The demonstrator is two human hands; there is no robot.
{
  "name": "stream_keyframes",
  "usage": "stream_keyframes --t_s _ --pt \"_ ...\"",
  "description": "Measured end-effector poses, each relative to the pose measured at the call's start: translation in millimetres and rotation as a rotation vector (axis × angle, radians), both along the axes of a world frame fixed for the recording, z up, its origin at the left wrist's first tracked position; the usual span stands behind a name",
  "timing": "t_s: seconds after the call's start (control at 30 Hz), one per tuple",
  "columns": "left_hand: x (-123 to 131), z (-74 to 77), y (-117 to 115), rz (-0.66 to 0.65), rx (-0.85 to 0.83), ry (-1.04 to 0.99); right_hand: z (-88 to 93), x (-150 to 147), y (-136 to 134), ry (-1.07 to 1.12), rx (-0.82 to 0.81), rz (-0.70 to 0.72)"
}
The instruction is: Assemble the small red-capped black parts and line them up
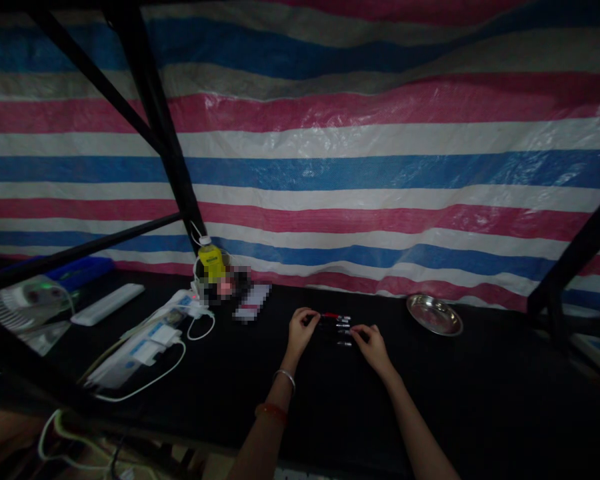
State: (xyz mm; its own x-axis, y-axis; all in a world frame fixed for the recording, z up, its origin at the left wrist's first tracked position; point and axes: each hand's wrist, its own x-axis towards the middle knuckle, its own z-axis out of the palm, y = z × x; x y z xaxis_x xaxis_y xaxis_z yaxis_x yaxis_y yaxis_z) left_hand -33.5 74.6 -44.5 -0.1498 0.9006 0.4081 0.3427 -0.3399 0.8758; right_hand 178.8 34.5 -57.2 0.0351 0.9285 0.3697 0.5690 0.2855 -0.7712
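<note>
Several pens lie side by side on the black tabletop, between my two hands. The farthest is a red pen (333, 316) with a silver end. Nearer to me are dark pens (344, 343), whose barrels blend into the table so that mostly their silver ends show. My left hand (303, 330), with a bangle and a reddish bracelet on the wrist, pinches at the left end of the red pen. My right hand (373, 347) has thumb and forefinger closed at the silver end of a dark pen in the middle of the row.
A shiny metal dish (435, 315) lies back right. Toward the left are a yellow bottle (211, 260), a blurred-out patch, a power strip (135, 350) with white cables, a white bar (109, 304) and a fan (25, 303). Black frame posts (167, 147) and a striped sheet (330, 173) bound the table.
</note>
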Motion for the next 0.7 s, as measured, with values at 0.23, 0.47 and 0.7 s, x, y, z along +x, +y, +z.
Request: stream_keyframes --t_s 0.23,0.47,0.7 --pt "-1 1.4 0 0.014 -0.004 -0.036 9.4 -7 -1 0.197 0.006 -0.015" --pt "0 1.3 -2 0.051 -0.04 -0.08 15.6 -3 2 0.844 -0.113 -0.064" --pt "0 5.6 -6 -0.003 -0.046 -0.104 15.6 4 4 1.395 -0.292 0.116"
